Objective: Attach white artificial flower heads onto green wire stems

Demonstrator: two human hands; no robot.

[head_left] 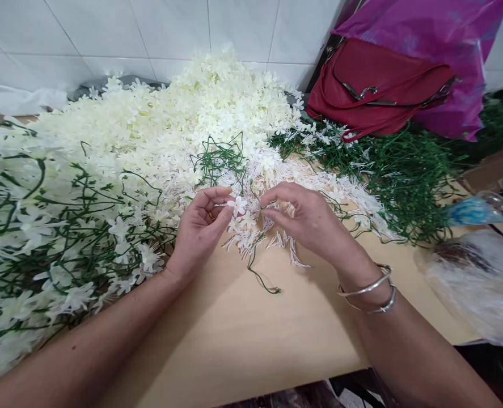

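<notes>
My left hand (204,224) is closed, with a small white artificial flower (238,205) pinched between thumb and fingers, its petals facing up. To its right, my right hand (304,218) has thumb and index finger drawn together in a pinch. Whatever is at those fingertips is too small to make out. Loose white stamen pieces (251,241) and more petals lie on the table under both hands. A single green plastic stem (260,275) curls on the wood in front of them. Just behind my hands, a tangle of green stems (219,161) rests on white blossoms.
A large heap of cream-white petals (183,107) stands against the tiled wall. Assembled flower sprays (64,243) spread along the left. At right are green stems (404,175), a red handbag (379,79), a purple bag (438,28), a plastic cup (483,208) and clear plastic wrapping (481,289).
</notes>
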